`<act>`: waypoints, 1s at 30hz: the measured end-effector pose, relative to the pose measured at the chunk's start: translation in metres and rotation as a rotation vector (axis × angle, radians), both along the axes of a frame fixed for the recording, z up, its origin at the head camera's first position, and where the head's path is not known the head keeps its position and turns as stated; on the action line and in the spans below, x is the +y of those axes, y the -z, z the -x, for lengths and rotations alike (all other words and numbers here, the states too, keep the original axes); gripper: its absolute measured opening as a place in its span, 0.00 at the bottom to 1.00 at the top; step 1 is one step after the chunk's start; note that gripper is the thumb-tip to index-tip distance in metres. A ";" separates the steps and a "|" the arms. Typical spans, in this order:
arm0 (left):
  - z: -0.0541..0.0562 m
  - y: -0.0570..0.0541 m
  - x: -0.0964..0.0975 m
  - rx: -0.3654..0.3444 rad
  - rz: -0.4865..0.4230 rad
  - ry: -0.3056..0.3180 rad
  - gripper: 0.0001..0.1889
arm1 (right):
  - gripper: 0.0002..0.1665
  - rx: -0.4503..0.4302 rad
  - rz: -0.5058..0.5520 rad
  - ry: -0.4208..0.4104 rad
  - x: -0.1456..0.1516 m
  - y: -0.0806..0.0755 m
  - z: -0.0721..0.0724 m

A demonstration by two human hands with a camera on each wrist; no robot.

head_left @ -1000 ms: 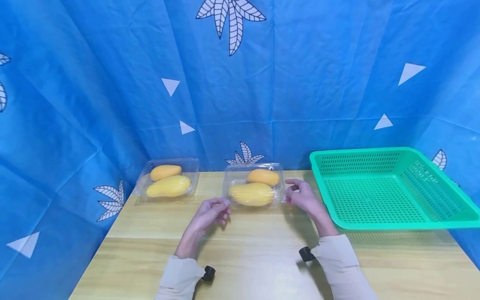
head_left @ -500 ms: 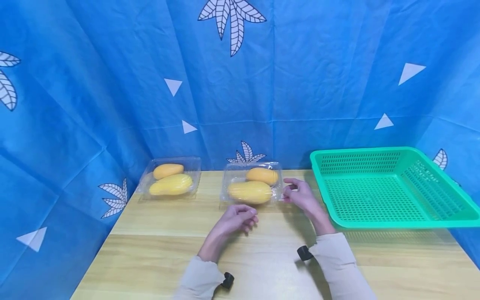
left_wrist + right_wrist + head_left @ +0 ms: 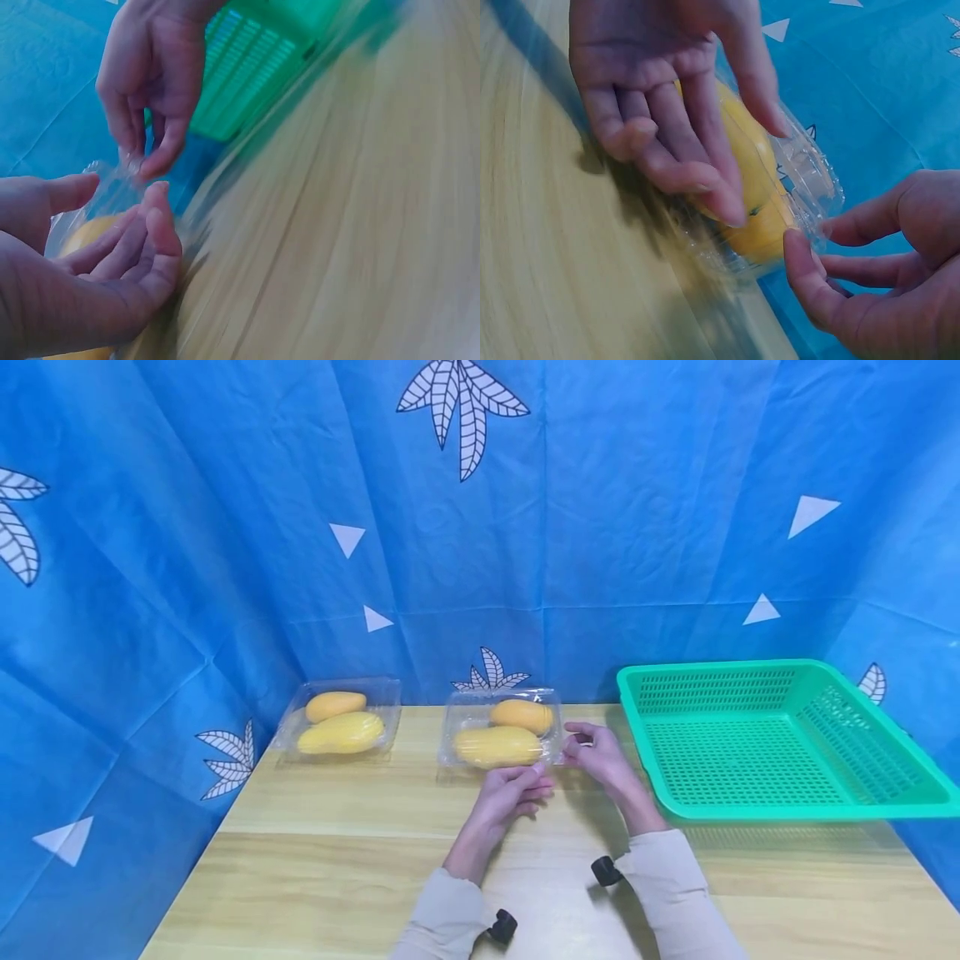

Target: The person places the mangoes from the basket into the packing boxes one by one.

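Two mangoes lie in a clear plastic fruit box (image 3: 468, 714) at the table's back middle: an orange one (image 3: 522, 716) behind a longer yellow one (image 3: 498, 747). At the box's right front corner my right hand (image 3: 602, 760) pinches the edge between thumb and fingertips; the right wrist view shows these fingertips (image 3: 804, 251) on the clear rim. My left hand (image 3: 510, 795) is just in front of the same corner, fingers loosely bent and thumb apart from them. In the left wrist view the left fingers (image 3: 154, 247) are right below the right hand (image 3: 154, 97).
A second clear box (image 3: 390, 693) with two more mangoes (image 3: 341, 732) stands at the back left. To the right is a green perforated plastic basket (image 3: 637, 727). A blue patterned curtain (image 3: 637, 527) hangs behind the wooden table (image 3: 322, 860).
My left hand has moved from the box's left front corner rightward along its front to the right corner. My right hand has stayed at the box's right edge.
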State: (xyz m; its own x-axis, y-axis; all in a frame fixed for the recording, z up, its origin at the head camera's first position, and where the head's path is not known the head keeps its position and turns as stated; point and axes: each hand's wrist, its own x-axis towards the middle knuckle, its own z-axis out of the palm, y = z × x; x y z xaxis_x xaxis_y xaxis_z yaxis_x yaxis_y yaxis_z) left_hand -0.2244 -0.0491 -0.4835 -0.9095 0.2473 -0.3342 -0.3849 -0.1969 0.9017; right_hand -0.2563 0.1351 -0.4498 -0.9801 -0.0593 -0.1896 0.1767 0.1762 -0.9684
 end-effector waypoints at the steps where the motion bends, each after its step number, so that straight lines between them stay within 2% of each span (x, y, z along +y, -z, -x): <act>1: 0.000 0.001 0.003 -0.011 -0.021 -0.011 0.21 | 0.30 -0.001 -0.004 0.002 0.000 0.000 -0.001; 6: 0.000 0.002 0.015 -0.066 -0.083 -0.085 0.19 | 0.30 0.007 -0.039 0.002 -0.002 0.004 -0.004; 9: 0.000 0.003 0.020 -0.091 -0.086 -0.145 0.18 | 0.29 0.009 -0.040 0.005 -0.004 0.007 -0.007; 13: 0.000 0.004 0.021 -0.107 -0.082 -0.195 0.17 | 0.27 0.018 -0.024 -0.009 -0.005 0.008 -0.009; 17: -0.001 0.006 0.023 -0.122 -0.091 -0.222 0.14 | 0.25 0.010 -0.017 -0.031 -0.004 0.009 -0.009; 22: -0.003 0.008 0.028 -0.146 -0.117 -0.234 0.13 | 0.24 -0.035 -0.020 -0.005 0.000 0.012 -0.009; 30: 0.003 0.001 0.036 -0.143 -0.126 -0.260 0.12 | 0.26 -0.038 -0.021 0.020 0.005 0.006 -0.004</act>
